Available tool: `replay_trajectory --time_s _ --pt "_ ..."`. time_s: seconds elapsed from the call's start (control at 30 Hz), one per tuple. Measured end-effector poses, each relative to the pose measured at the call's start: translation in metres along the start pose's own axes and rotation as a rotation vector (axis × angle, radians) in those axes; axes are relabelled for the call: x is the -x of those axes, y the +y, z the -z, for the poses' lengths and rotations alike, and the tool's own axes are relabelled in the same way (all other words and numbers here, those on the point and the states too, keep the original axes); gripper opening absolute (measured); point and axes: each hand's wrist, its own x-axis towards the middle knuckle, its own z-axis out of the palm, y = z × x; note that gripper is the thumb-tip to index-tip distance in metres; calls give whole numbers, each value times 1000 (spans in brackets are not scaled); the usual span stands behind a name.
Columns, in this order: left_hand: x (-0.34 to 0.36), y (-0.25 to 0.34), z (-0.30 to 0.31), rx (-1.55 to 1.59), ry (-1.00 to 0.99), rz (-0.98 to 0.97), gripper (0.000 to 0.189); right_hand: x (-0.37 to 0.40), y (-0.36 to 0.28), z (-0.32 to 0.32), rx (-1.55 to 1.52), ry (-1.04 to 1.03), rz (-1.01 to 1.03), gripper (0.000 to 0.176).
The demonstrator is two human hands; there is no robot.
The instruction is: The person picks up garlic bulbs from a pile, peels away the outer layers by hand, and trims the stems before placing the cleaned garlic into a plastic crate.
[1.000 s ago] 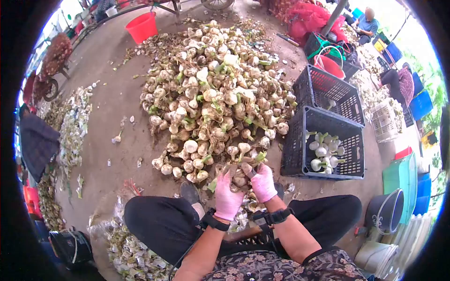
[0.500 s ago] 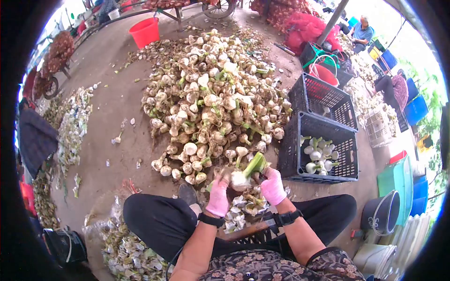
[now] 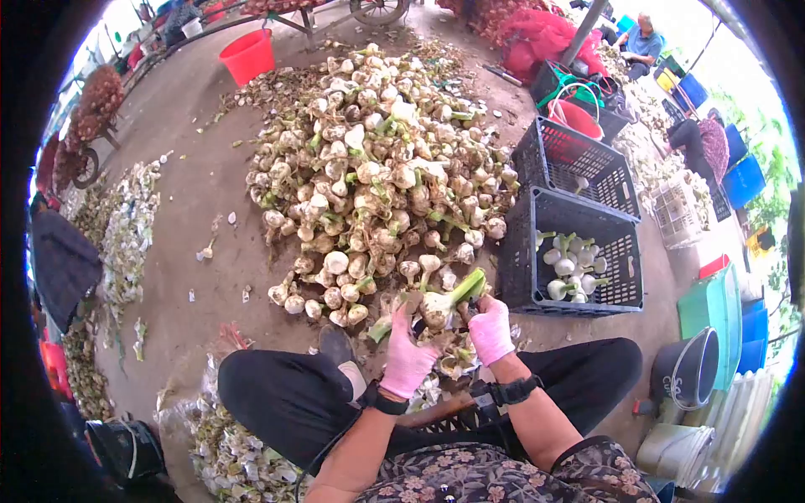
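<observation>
Both my hands wear pink gloves, low in the middle of the head view. My right hand (image 3: 490, 329) is closed around the green stem of a garlic bulb (image 3: 437, 309), whose root side points left. My left hand (image 3: 407, 352) is just left of this bulb, fingers raised and partly blurred; a leafy husk piece (image 3: 381, 325) lies by its fingertips. Beyond them rises a large heap of unpeeled garlic (image 3: 377, 176). Peeled white bulbs (image 3: 573, 267) with green stems lie in the near black crate (image 3: 520, 260). Loose skins (image 3: 457, 356) are under my hands.
Another black crate (image 3: 616, 172) adjoins the near one, with a red bucket (image 3: 577, 121) behind. A second red bucket (image 3: 248, 59) stands beyond the heap. Discarded skins (image 3: 243, 453) lie lower left. A dark bucket (image 3: 683, 369) is at right. Two people (image 3: 641, 44) sit at upper right.
My left hand has turned and come away from the bulb's side, its fingers now more upright. The bulb has tilted, and its skin looks browner on the visible side. The view has shifted slightly.
</observation>
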Motion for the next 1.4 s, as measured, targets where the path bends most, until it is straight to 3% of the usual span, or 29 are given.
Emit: replay_trajectory --time_s 0.1,0.17,0.2,0.23,0.27,0.33,0.4,0.5,0.57,0.63,0.67,0.7,0.73,0.77,0.83,0.9,0.97,1.0,1.03,1.1,1.17,1.2,1.37,1.4 --pt "-7 4 7 73 -3 128 62 -2 4 5 20 -93 22 17" --pt "-8 -8 18 235 -76 224 63 0 -14 13 -279 -237 -145 16" --pt "-8 -15 20 568 -44 389 60 -1 0 11 -517 -311 -179 16" --pt "-9 -17 19 903 -11 553 57 -1 -5 11 -519 -311 -180 16" --pt "-10 -20 17 927 -9 578 52 1 -11 12 -395 -341 -129 17" --pt "-11 -13 16 909 -56 535 50 7 -41 19 -265 -345 -128 19" --pt "-10 4 17 787 -51 547 52 6 -36 20 -270 -386 -130 19" --pt "-7 -22 20 529 -87 446 61 -1 -11 19 -246 -463 -96 21" --pt "-10 -19 20 572 -76 499 68 -2 -10 18 -215 -503 -55 22" --pt "-11 -8 20 694 -144 509 63 -4 -15 21 -354 -404 -126 22" --pt "-12 6 19 512 -199 463 61 -8 -19 22 -305 -276 -35 21" --pt "-14 15 19 328 -251 412 58 -18 5 19 -427 -217 -91 21" --pt "-5 3 13 492 -218 473 57 -23 7 19 -248 -169 -12 21" --pt "-1 9 11 325 -229 406 62 -27 10 20 -67 -123 61 21" --pt "5 -2 11 624 -228 598 78 -48 39 17 301 33 17 21" --pt "7 -3 11 549 -279 572 77 -46 48 18 300 99 66 28" --pt "9 -7 17 475 -309 552 76 -37 52 20 318 -125 140 31" --pt "8 -17 22 532 -303 627 76 -39 65 20 529 -175 303 41" --pt "7 -23 24 589 -298 699 76 -33 55 24 391 -236 252 39" --pt "5 -22 21 655 -308 638 76 -29 37 32 66 -363 111 37" --pt "4 -20 23 597 -297 630 77 -18 -2 44 -41 -466 45 36" --pt "2 -10 15 361 -307 441 78 -14 -15 49 -147 -564 -18 36" --pt "-2 -7 17 189 -352 475 75 -11 -24 45 -66 -557 45 30" --pt "-1 -7 16 364 -329 519 74 -11 -25 46 -60 -558 20 31"
